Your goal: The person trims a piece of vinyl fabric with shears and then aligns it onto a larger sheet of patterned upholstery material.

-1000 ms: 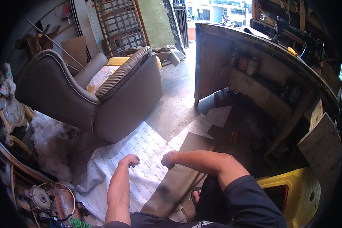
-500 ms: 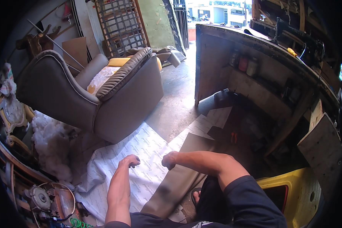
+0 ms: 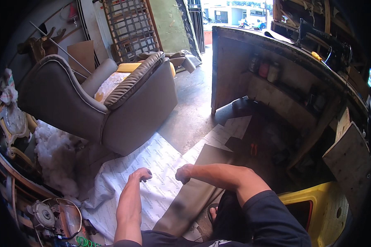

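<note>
My left hand (image 3: 141,174) and my right hand (image 3: 184,173) hover close together over a white printed sheet (image 3: 160,158) spread on the floor. Both hands are curled into fists, and I see nothing held in either. A long strip of grey-brown leatherette (image 3: 193,193) lies on the sheet just under and to the right of my right hand, running toward my knees. My forearms come in from the lower edge.
A grey upholstered armchair (image 3: 123,107) stands beyond the sheet, with white stuffing (image 3: 55,156) piled at its left. A wooden workbench (image 3: 276,70) with a shelf of jars stands at the right. A yellow panel (image 3: 317,206) lies at lower right.
</note>
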`<state>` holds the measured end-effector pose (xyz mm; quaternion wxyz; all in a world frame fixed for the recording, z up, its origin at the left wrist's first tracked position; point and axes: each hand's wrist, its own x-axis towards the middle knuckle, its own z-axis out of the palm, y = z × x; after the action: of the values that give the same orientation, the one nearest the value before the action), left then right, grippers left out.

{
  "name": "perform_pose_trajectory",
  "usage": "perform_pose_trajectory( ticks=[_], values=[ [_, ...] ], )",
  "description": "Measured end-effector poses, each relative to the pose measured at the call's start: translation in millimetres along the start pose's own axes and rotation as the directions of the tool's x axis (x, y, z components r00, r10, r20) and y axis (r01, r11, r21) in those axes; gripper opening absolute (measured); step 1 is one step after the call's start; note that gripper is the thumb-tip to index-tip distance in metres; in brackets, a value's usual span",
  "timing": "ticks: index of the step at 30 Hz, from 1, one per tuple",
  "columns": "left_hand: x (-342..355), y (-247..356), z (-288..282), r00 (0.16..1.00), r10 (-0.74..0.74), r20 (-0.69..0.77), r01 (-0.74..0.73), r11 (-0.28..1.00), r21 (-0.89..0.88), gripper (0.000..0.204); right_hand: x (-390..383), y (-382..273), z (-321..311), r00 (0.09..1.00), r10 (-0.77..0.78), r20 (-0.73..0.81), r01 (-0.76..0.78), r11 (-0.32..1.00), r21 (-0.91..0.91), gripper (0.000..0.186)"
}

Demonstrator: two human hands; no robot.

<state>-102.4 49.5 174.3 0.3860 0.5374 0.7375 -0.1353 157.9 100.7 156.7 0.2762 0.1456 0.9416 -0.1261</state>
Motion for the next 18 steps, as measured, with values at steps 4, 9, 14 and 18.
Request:
perform_pose_trajectory(
  ticks=[4, 9, 14, 18],
  values=[
    [-2, -14, 0, 1.000, -0.025, -0.002, 0.025, 1.000, 0.006, 0.043, -5, -20, -18, 0.997, 0.074, -0.022, -0.074, 0.997, 0.001, 0.026],
    [-3, 2, 0, 1.000, -0.001, -0.002, 0.001, 1.000, 0.003, 0.043, 5, 7, 7, 1.000, -0.019, -0.023, 0.019, 1.000, 0.018, 0.025],
    [-5, -6, -1, 1.000, -0.011, -0.003, 0.011, 1.000, 0.012, 0.042, 24, 5, 13, 0.998, -0.061, 0.008, 0.061, 0.996, -0.070, 0.026],
    [-3, -1, 0, 1.000, 0.002, -0.004, -0.002, 1.000, 0.007, 0.041, 39, 15, 27, 0.994, 0.101, -0.030, -0.099, 0.993, 0.063, 0.026]
  ],
)
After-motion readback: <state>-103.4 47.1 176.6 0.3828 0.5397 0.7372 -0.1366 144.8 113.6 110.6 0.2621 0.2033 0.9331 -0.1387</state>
